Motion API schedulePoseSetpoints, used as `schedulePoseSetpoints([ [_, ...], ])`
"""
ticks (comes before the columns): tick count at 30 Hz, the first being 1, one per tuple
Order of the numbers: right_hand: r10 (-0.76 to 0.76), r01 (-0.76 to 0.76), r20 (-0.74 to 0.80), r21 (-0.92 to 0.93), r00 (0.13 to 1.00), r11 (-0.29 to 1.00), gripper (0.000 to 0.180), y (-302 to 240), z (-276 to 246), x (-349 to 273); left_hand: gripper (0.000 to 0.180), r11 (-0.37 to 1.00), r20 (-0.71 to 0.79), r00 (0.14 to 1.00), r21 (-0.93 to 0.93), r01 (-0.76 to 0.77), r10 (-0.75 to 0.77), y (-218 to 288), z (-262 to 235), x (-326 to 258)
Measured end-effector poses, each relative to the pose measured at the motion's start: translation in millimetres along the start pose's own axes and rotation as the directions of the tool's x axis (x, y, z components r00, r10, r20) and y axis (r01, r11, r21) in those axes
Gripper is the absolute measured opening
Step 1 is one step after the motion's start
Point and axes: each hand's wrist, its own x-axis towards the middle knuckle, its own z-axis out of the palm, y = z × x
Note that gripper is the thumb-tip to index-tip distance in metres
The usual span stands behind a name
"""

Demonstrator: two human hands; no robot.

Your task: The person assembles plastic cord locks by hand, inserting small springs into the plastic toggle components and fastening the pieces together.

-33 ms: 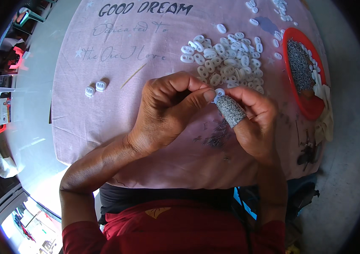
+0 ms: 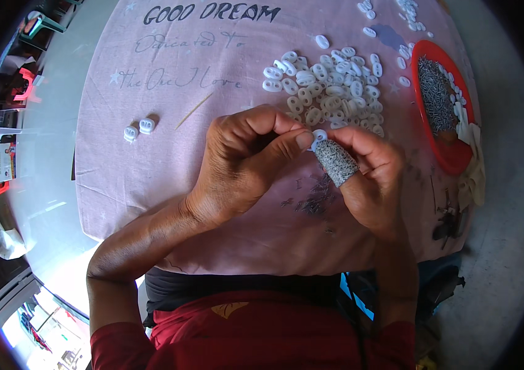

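A small white oval plastic piece with holes is pinched between my two hands over the pink cloth. My left hand grips its left side with thumb and index finger. From the other side, my right hand closes on it, with a speckled grey sleeve over the thumb. That thumb covers part of the piece. Just beyond my fingers lies a heap of similar white two-holed pieces. Below the hands, small dark metal bits are scattered on the cloth.
At the right, a red tray holds many small grey metal pieces and some white ones. A pale glove-like cloth hangs beside it. Two white pieces and a thin wooden stick lie left. Dark tools rest near the right edge.
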Motion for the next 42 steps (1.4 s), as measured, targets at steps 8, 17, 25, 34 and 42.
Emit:
schedulePoseSetpoints([
  [8,-0.097,0.097,-0.029,-0.005,0.995,0.995,0.024,9.5,3.4,3.4,0.005,0.978,-0.048,0.992,-0.179,0.103,-0.113,1.3,-1.9,1.2],
  [17,-0.374,0.345,0.046,-0.501,0.926,0.794,0.048,-0.8,0.4,3.1,0.01,0.976,-0.004,0.994,-0.191,0.107,-0.11,0.6,0.8,-0.3],
  [25,-0.474,0.454,0.111,-0.537,0.873,0.71,0.049,4.1,-4.5,5.0,0.013,0.989,0.117,0.984,-0.046,0.14,-0.134,8.2,-1.2,1.9],
  [34,-0.515,0.522,0.167,-0.507,0.841,0.686,0.049,5.9,-4.1,5.0,0.01,0.962,0.143,0.958,-0.073,0.262,-0.249,18.5,-2.4,5.4],
  [42,-0.487,0.508,0.195,-0.541,0.851,0.671,0.054,3.2,-9.4,4.3,0.008,0.947,0.136,0.946,-0.093,0.307,-0.293,19.6,-2.7,4.8],
])
